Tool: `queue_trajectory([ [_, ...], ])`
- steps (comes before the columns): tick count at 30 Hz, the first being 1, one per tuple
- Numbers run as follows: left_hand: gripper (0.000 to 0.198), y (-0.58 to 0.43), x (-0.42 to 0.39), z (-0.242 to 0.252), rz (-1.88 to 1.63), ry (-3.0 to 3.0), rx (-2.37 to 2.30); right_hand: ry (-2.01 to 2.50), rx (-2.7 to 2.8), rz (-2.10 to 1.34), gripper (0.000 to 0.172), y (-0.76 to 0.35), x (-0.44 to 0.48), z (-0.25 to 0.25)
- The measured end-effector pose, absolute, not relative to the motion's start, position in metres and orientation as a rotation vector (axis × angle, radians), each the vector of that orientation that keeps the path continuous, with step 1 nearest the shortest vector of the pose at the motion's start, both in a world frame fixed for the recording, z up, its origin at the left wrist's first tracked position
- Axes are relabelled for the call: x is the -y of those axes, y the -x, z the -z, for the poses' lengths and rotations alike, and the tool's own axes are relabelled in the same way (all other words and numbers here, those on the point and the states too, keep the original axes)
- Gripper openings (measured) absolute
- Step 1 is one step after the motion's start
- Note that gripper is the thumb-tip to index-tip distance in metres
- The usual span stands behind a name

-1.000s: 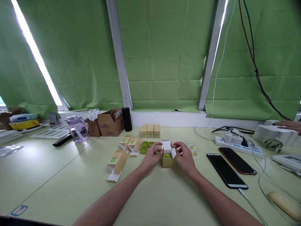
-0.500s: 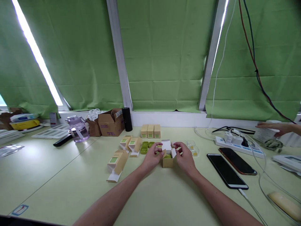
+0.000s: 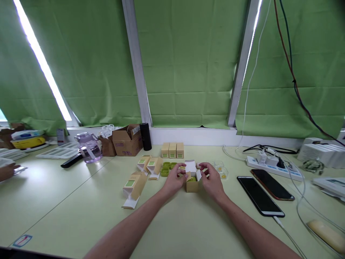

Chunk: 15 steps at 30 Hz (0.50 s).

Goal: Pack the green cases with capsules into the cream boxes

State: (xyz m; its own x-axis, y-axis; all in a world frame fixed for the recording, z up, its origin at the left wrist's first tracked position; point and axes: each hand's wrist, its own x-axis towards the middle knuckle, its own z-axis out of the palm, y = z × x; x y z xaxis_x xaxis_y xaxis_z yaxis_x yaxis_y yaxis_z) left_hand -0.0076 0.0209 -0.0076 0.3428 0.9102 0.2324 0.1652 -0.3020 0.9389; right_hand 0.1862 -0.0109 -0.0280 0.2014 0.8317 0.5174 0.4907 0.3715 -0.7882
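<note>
A small tan cardboard box [image 3: 192, 185] stands upright on the pale green table [image 3: 67, 212], its white top flaps open and a green piece showing inside. My left hand [image 3: 174, 180] pinches the box's left flap. My right hand [image 3: 211, 180] curls round the right side, fingertips on the right flap. Several green cases [image 3: 167, 168] lie just behind the left hand. Three shut tan boxes [image 3: 172, 150] stand in a row farther back. Open tan boxes [image 3: 134, 187] lie on their sides to the left.
Two phones [image 3: 260, 196] and a power strip [image 3: 272, 163] with cables lie to the right. Brown cartons [image 3: 127, 140], a black cylinder [image 3: 145, 136] and a purple jug [image 3: 87, 147] stand back left. Another person's hand [image 3: 7, 172] shows at the left edge. White boxes [image 3: 320, 154] sit far right.
The left flap of the box has folded inward under my left fingers. The other person's hand at far right has withdrawn; a hand has appeared at the left edge.
</note>
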Motion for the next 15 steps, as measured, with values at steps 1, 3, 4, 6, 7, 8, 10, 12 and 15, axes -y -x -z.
queue_trajectory([
  [1, 0.04, 0.0074, -0.0203, 0.0069, -1.037, -1.702, -0.971, 1.269, 1.446, -0.368, 0.028, -0.1862, 0.011, 0.0279],
  [3, 0.039, 0.007, -0.0194, 0.0059, -1.035, -1.683, -0.967, 1.264, 1.448, -0.381, 0.027, -0.1861, 0.0113, 0.0277],
  [4, 0.038, 0.0068, -0.0191, 0.0056, -1.037, -1.677, -0.964, 1.261, 1.448, -0.384, 0.027, -0.186, 0.0114, 0.0276],
  [6, 0.038, 0.0065, -0.0191, 0.0055, -1.042, -1.673, -0.963, 1.255, 1.45, -0.391, 0.027, -0.1858, 0.0116, 0.0274],
  [7, 0.038, 0.0064, -0.0192, 0.0056, -1.044, -1.676, -0.964, 1.252, 1.453, -0.395, 0.026, -0.1857, 0.0117, 0.0274],
  [8, 0.038, 0.0063, -0.0193, 0.0058, -1.045, -1.682, -0.964, 1.248, 1.456, -0.399, 0.026, -0.1855, 0.0117, 0.0274],
  [10, 0.037, 0.0062, -0.0195, 0.0062, -1.047, -1.69, -0.967, 1.241, 1.462, -0.41, 0.027, -0.1849, 0.0119, 0.0275],
  [12, 0.037, 0.0062, -0.0195, 0.0065, -1.051, -1.692, -0.966, 1.235, 1.471, -0.42, 0.028, -0.1841, 0.0123, 0.0276],
  [15, 0.037, 0.0064, -0.019, 0.0067, -1.052, -1.691, -0.95, 1.235, 1.489, -0.435, 0.029, -0.1826, 0.0136, 0.0271],
])
